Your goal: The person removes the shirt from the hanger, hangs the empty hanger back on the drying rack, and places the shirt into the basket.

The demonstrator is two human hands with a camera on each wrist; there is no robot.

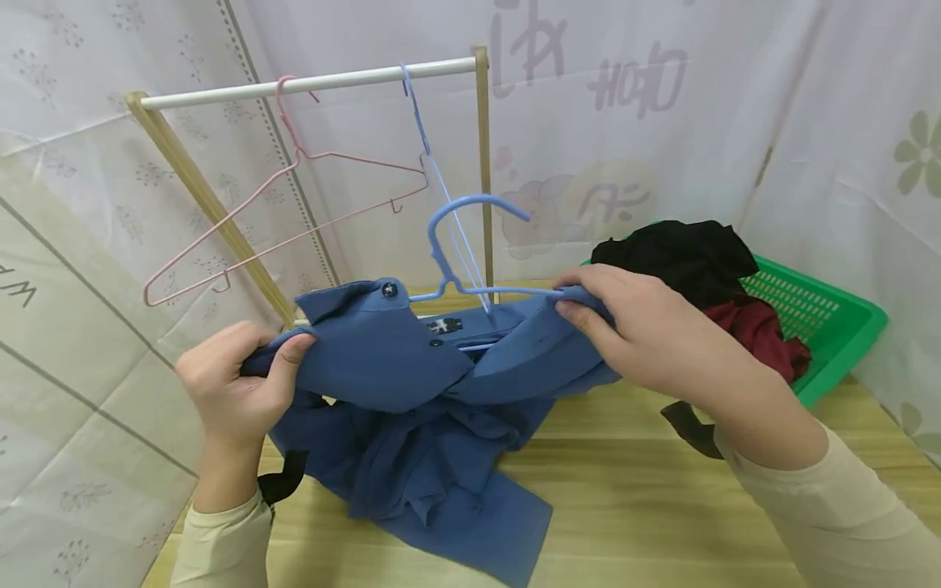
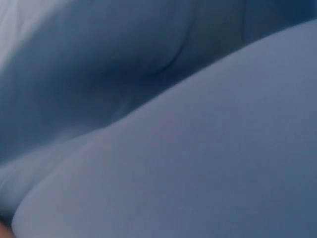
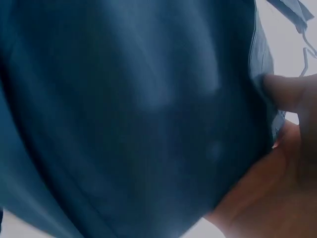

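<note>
A blue shirt [image 1: 382,351] is held up in front of the rack, its lower part lying crumpled on the table. The blue hanger [image 1: 441,237] pokes its hook up through the neck opening. My left hand [image 1: 246,384] pinches the shirt's edge at the left, thumb on top. At the right, my right hand [image 1: 632,327] grips the cloth by the hanger's arm. Blue cloth [image 2: 198,148] fills the left wrist view. In the right wrist view the right hand [image 3: 277,163] holds the edge of the shirt [image 3: 138,124].
Behind stands a rack with a white bar [image 1: 331,80], bearing a pink hanger [image 1: 220,220] and another blue hanger [image 1: 419,114]. A green basket [image 1: 845,327] at the right holds black cloth [image 1: 676,253] and dark red cloth [image 1: 764,331]. The wooden table [image 1: 625,506] lies beneath.
</note>
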